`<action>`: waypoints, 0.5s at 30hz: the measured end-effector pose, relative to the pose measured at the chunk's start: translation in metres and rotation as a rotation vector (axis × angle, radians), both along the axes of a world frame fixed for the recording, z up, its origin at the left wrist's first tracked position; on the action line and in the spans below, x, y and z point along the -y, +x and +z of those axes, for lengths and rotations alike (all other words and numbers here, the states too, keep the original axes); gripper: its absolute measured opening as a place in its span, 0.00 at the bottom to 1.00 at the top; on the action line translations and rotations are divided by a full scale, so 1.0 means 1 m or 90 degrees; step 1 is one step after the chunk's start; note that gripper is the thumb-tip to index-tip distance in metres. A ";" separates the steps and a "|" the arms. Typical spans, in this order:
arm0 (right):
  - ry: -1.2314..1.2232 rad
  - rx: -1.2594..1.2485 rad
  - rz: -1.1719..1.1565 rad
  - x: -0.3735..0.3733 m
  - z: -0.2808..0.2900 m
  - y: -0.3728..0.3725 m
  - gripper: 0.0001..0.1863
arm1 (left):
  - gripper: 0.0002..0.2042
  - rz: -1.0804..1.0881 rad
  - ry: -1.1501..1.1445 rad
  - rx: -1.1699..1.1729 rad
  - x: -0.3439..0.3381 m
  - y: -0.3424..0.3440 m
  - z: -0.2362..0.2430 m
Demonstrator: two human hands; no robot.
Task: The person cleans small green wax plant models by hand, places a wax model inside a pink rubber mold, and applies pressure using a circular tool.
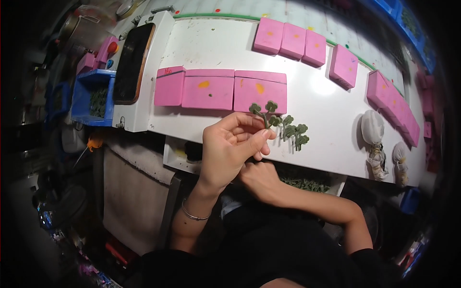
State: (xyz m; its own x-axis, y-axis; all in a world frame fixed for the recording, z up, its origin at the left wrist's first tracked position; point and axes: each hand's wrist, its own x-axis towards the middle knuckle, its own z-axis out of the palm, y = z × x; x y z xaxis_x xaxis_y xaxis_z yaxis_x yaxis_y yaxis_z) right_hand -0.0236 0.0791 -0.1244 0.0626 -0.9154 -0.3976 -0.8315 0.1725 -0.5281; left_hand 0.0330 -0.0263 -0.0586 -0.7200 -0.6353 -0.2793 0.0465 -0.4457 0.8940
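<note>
My left hand (pixel 235 144) pinches a small dark-green sprig with rounded leaves (pixel 270 109) between thumb and finger, in front of a row of pink blocks (pixel 208 90). More green sprigs (pixel 298 138) lie on the white table just right of it. My right hand (pixel 257 177) is lower, at the table's front edge and partly behind my left hand; its fingers are curled, and what they hold, if anything, is hidden. Below the edge is an open drawer with many green pieces (pixel 307 182).
More pink blocks (pixel 304 43) stand at the back and right. Two white-wrapped tools (pixel 372 132) lie at the right. A dark phone (pixel 134 62), blue bins (pixel 91 115) and orange-handled scissors (pixel 95 143) are at the left. Another blue tray (pixel 402 19) is at the upper right.
</note>
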 end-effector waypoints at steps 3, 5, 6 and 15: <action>-0.153 0.253 -0.079 0.000 -0.030 -0.003 0.12 | 0.07 -0.005 -0.019 0.013 -0.005 -0.002 0.002; -0.166 0.355 -0.159 -0.001 -0.036 -0.002 0.12 | 0.11 -0.041 -0.008 -0.013 -0.006 -0.004 -0.001; -0.147 0.251 -0.144 -0.007 -0.033 -0.004 0.12 | 0.13 -0.038 0.010 -0.008 -0.009 -0.008 0.002; -0.477 -0.098 -0.302 -0.032 0.052 -0.067 0.21 | 0.23 -0.065 0.212 -0.267 -0.003 -0.006 -0.016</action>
State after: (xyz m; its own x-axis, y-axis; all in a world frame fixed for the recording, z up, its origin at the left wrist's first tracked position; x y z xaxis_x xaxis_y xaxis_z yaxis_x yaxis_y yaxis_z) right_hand -0.0908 0.1114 -0.0720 -0.3927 -0.8542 0.3408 -0.8313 0.1712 -0.5289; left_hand 0.0266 -0.0237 -0.0742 -0.8664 -0.4823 -0.1296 0.3101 -0.7230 0.6174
